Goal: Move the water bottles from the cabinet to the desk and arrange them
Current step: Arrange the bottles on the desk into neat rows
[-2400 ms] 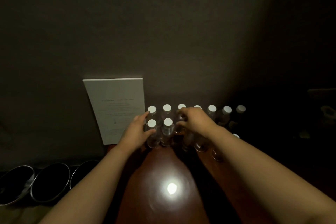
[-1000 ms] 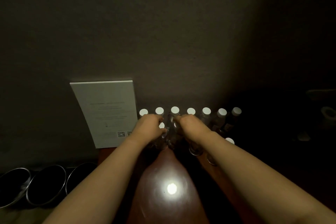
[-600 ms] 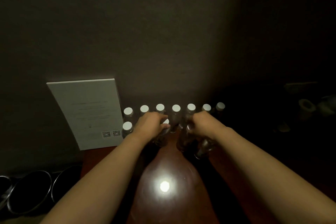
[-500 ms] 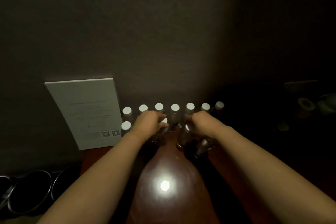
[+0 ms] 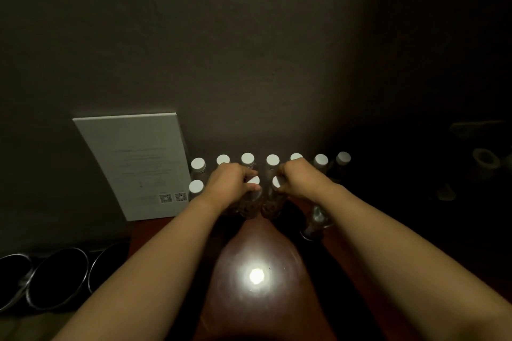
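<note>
The clear plastic water bottles with flat white round caps (image 5: 272, 159) stand on the glossy reddish-brown wooden desk (image 5: 277, 310) against the wall, a back row of seven caps running from nine o'clock to three o'clock and a shorter front row just before it. The left hand (image 5: 231, 184) curls round the neck of a front-row bottle (image 5: 253, 180) and the right hand (image 5: 300, 178) is clamped the same way on its neighbour (image 5: 276, 181) at three o'clock, the two bottles touching or nearly so. The likeliest trouble, as I judge it, is a knock-on topple: the bottles are tall, narrow, light and crowded, so a knuckle or a shifted base nudging the back row could tip several at once. Smooth thin-walled plastic on a polished top also slides readily, and a grip high at the neck gives little control of the base. Another clear bottle (image 5: 315, 223) stands at four o'clock of the right hand, under the forearm, and looks easy to catch in the gloom. The pale matte rectangular card with small printed text (image 5: 133, 163) leans on the wall at nine o'clock and could be pushed over. Dark round metal-rimmed bowls (image 5: 58, 277) sit low at eight o'clock.
</note>
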The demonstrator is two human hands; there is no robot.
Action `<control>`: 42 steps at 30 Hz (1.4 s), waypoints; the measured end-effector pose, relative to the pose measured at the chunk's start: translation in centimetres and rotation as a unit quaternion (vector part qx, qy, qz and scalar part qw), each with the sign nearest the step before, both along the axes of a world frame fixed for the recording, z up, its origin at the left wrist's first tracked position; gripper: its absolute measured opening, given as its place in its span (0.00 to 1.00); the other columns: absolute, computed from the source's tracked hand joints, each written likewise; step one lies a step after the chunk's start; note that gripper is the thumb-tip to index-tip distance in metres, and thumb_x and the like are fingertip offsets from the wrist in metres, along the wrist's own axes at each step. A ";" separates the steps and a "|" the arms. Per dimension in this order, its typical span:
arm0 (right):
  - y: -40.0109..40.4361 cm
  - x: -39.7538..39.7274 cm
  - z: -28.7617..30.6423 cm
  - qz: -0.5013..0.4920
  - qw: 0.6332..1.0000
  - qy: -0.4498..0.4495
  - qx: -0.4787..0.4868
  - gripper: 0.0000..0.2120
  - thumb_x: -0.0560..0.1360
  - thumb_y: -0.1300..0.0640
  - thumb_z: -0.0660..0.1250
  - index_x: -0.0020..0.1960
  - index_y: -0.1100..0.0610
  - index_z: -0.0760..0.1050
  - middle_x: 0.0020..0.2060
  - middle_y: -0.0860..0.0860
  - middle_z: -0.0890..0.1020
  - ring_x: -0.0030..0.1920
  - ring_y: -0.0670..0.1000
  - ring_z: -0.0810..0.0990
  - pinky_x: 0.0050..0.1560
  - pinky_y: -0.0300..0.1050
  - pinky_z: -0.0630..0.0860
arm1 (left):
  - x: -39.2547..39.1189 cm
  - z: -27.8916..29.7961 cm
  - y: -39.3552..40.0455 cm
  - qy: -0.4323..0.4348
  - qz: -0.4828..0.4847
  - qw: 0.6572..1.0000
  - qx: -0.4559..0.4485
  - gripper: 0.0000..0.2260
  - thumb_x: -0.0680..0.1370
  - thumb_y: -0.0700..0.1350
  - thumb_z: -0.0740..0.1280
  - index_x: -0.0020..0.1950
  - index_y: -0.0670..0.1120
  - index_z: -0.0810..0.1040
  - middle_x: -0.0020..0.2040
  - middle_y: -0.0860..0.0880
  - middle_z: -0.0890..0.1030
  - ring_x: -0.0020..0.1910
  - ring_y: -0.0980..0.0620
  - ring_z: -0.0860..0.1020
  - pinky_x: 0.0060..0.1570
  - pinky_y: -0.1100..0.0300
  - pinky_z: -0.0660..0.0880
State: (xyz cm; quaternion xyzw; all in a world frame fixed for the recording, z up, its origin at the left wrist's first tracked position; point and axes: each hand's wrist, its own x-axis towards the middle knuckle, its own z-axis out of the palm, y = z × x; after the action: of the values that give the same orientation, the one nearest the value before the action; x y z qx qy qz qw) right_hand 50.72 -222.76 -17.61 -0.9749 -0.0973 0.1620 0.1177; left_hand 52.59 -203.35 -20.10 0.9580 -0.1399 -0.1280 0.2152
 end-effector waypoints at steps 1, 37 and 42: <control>0.1 0.1 -0.1 0.002 1.000 0.001 0.001 0.08 0.74 0.55 0.67 0.39 0.56 0.74 0.36 0.54 0.77 0.40 0.55 0.76 0.39 0.45 0.69 | 0.0 -0.1 0.0 -0.002 0.000 1.000 -0.001 0.19 0.73 0.57 0.73 0.63 0.58 0.80 0.55 0.53 0.84 0.57 0.50 0.80 0.54 0.58 0.75; -1.6 -1.4 -0.1 0.005 0.999 -0.031 0.038 0.24 0.73 0.55 0.72 0.69 0.51 0.73 0.54 0.54 0.82 0.56 0.56 0.80 0.54 0.47 0.76 | -1.1 1.2 -0.7 -0.022 -0.015 0.999 0.040 0.18 0.75 0.56 0.71 0.64 0.55 0.79 0.56 0.51 0.83 0.58 0.47 0.78 0.53 0.55 0.75; -4.9 -3.2 1.5 -0.055 0.998 -0.016 -0.003 0.19 0.73 0.49 0.72 0.62 0.53 0.78 0.53 0.53 0.82 0.55 0.54 0.79 0.48 0.43 0.73 | -1.7 1.5 -1.6 -0.054 -0.030 0.997 0.035 0.22 0.75 0.55 0.71 0.67 0.54 0.76 0.60 0.49 0.80 0.61 0.46 0.77 0.54 0.54 0.74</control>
State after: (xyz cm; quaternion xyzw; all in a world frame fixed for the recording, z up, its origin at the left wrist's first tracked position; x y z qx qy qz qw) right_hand 47.51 -227.70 -16.07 -0.9817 -0.0447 0.1395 0.1217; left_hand 50.94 -204.96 -18.62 0.9659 -0.1751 -0.0876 0.1694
